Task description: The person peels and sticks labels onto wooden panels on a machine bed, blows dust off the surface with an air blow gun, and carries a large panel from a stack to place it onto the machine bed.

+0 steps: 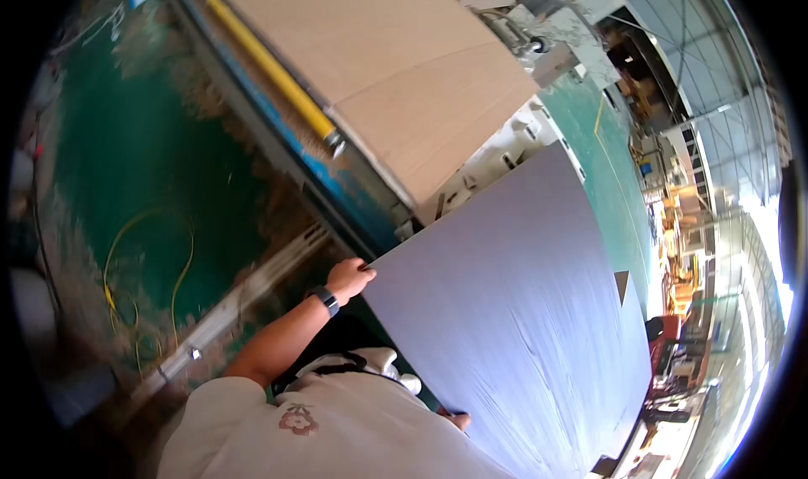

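A large grey panel (505, 285) with a wood-grain sheen stretches out in front of my body. At its near left corner, my left hand (349, 280), with a dark watch band on the wrist, is closed over the edge. Lower down, my right hand (459, 420) grips the edge closest to me; most of that hand is hidden by the panel and my shirt. The panel's far left edge lies along a machine bed (522, 134), beside a brown board (421, 66).
A yellow bar (269, 66) runs along the machine's side over a blue rail (295, 146). A metal beam (236, 306) crosses the dusty green floor (143, 142). A thin yellow hose (109, 294) lies looped there. Stacked wood (677, 252) stands at the far right.
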A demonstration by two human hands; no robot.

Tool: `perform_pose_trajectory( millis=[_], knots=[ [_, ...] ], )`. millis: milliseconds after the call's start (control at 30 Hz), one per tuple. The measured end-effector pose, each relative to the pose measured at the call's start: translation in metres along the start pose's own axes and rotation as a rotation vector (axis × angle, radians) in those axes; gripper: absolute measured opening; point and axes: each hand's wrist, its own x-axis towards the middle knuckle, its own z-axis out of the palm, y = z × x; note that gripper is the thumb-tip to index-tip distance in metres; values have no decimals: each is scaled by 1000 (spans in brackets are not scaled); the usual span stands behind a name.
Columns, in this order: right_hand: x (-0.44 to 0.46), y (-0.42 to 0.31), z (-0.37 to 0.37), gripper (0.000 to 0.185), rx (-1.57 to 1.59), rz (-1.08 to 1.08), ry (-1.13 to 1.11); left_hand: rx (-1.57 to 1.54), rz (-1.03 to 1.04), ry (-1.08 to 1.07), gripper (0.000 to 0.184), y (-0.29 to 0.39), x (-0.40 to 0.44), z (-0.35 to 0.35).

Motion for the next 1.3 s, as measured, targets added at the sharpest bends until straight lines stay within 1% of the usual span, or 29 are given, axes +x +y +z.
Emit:
perform_pose_trajectory(
  millis=[33,67,100,167,233,300,367,433,500,533,567,600,633,667,700,733,833,867,933,967,1000,1033,1067,1100,1133,1167,1200,1233,1300],
  knots=[
    [-37,17,38,47,81,50,8,-32,40,77,32,-3,20,-11],
    [-66,31,69,46,145,102,19,-52,61,92,31,-5,45,-24],
    [-102,44,93,45,195,141,33,-70,76,92,31,-5,65,-38],
    [-130,75,123,49,267,181,70,-176,26,41,33,16,88,-74],
    [-167,102,148,56,185,193,-91,-152,43,81,35,9,125,-99],
    [-195,123,172,51,240,232,-30,-242,97,85,33,2,159,-127],
    [-207,148,190,51,180,210,-120,-242,90,54,31,18,173,-162],
    [-242,165,222,52,179,231,-51,-252,74,32,32,14,201,-189],
    [-236,195,230,56,146,230,-228,25,91,26,32,27,217,-223],
    [-249,203,253,57,212,221,-191,222,73,74,34,42,217,-236],
    [-271,216,268,59,282,221,-137,444,274,203,38,48,221,-249],
    [-270,229,276,59,307,217,-66,528,438,338,40,58,222,-260],
    [-268,239,292,59,343,213,-65,594,612,485,44,72,229,-276],
    [-270,247,303,57,268,208,0,518,634,443,44,82,240,-294],
    [-280,253,310,56,181,203,69,420,686,393,38,108,238,-311],
    [-282,252,315,51,234,188,102,431,718,365,36,117,240,-317],
    [-285,258,327,49,253,98,136,436,804,263,32,125,280,-324],
    [-269,265,324,48,363,71,-14,482,801,207,31,121,299,-320],
    [-250,268,319,50,374,-41,61,570,771,60,29,129,306,-288],
    [-284,251,337,50,321,-37,204,612,800,-27,29,135,308,-270],
    [-270,262,329,57,287,-88,160,630,810,-111,29,142,305,-249],
    [-271,264,330,63,182,-79,225,658,821,-181,29,151,302,-229],
    [-289,260,333,55,143,-39,242,665,853,-275,29,157,296,-203],
    [-286,268,326,60,47,-97,191,681,901,-369,29,159,288,-177],
    [-262,286,314,73,-86,-111,69,736,983,-458,29,166,279,-152],
    [-283,277,304,70,-162,-78,29,788,1060,-539,30,168,263,-124],
    [-295,264,282,65,-355,-177,-48,815,1116,-637,31,167,246,-93],
    [-299,265,257,56,-672,-399,-20,841,1160,-726,33,167,228,-65],
    [-332,257,196,50,-1070,-669,24,881,1246,-805,35,163,180,-16]
  ],
)
